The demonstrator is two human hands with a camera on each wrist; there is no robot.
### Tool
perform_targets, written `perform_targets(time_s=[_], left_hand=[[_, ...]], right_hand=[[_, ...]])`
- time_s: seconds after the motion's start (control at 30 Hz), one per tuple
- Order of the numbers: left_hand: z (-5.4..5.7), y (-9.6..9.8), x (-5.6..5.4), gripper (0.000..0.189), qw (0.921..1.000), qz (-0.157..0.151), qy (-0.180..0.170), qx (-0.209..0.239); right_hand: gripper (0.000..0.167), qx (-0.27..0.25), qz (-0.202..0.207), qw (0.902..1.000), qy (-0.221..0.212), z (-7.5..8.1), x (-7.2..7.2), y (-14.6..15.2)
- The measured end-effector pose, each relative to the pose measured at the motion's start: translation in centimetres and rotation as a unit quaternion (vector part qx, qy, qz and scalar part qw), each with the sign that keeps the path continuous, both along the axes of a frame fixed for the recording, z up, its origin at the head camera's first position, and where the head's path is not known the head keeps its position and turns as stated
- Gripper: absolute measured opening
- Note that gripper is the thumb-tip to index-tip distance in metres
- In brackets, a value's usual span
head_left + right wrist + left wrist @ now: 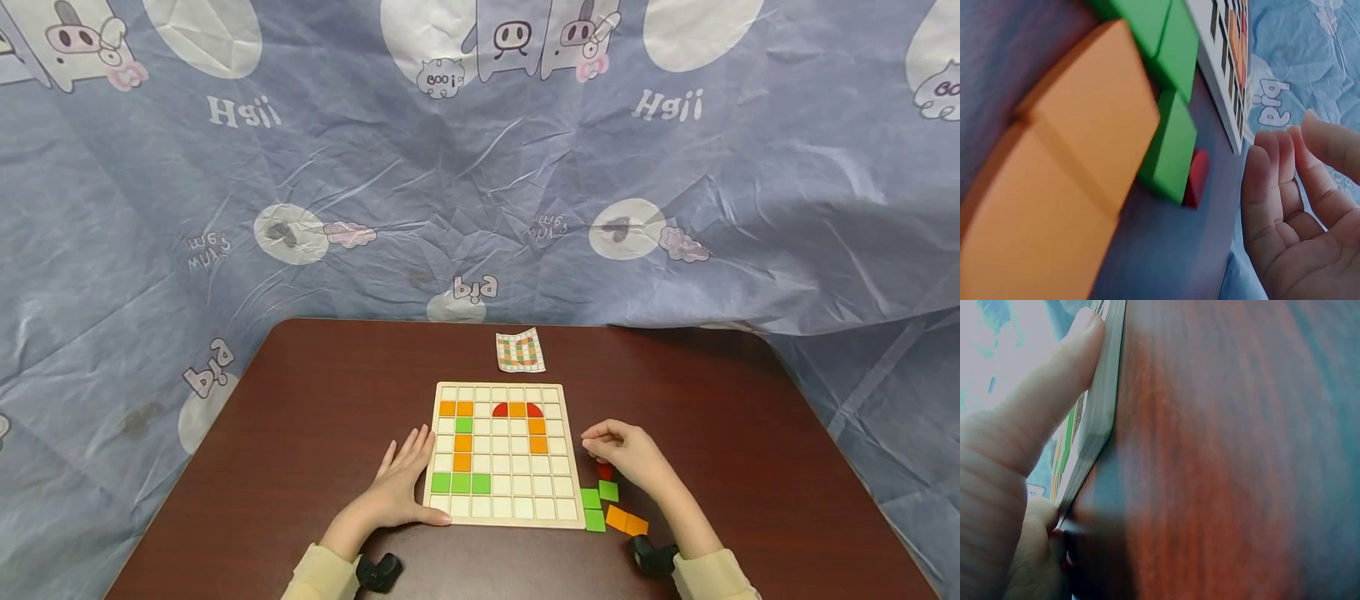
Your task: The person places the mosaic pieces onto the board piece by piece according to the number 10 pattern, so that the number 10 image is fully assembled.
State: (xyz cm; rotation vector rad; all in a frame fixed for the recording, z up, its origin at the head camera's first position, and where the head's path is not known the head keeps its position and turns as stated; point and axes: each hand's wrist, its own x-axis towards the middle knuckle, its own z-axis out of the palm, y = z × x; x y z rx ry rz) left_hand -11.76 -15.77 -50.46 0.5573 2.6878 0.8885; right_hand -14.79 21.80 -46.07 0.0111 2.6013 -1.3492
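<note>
My left hand [390, 496] rests at the lower left corner of the wooden grid board [510, 524], fingers spread along its left side. Its thumb touches the board's front edge [1102, 406]. Orange and green squares fill cells on the board's left. Two red quarter-round tiles and several orange squares form a bent line at upper right. To the right of the board hovers my right hand [628, 454], fingers loosely bent, thumb near the index fingertip, nothing visible between them. Close below it lies a red tile [1197, 178], beside a green tile [1169, 147].
Two more green tiles [593, 510] lie against the board's right edge, with two orange tiles [627, 521] nearer the right wrist. A small printed pattern card [520, 352] lies behind the board on the dark brown table [360, 367]. A patterned blue cloth [450, 167] hangs behind.
</note>
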Motion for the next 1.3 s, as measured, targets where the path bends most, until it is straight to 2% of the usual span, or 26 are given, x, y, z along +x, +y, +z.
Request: perform_targets(time_s=[0.47,0.67,0.9,1.3], left_hand=[[0.0,0.0,-0.2,0.128,1.0,0.001,0.001,0.003],[0.0,0.1,-0.2,0.128,1.0,0.0,0.0,0.006],[0.0,0.1,-0.2,0.128,1.0,0.001,0.0,0.005],[-0.2,0.0,-0.1,0.128,1.0,0.002,0.0,0.002]], right_hand=[[0.014,0.046,0.014,0.9989,0.001,-0.3,2.9,2.2],[0.018,0.041,0.025,0.9988,-0.012,-1.0,3.9,2.8],[0.025,0.07,0.02,0.9971,-0.024,-1.4,4.5,2.9],[0.029,0.097,0.03,0.9948,0.0,-1.3,4.7,2.3]])
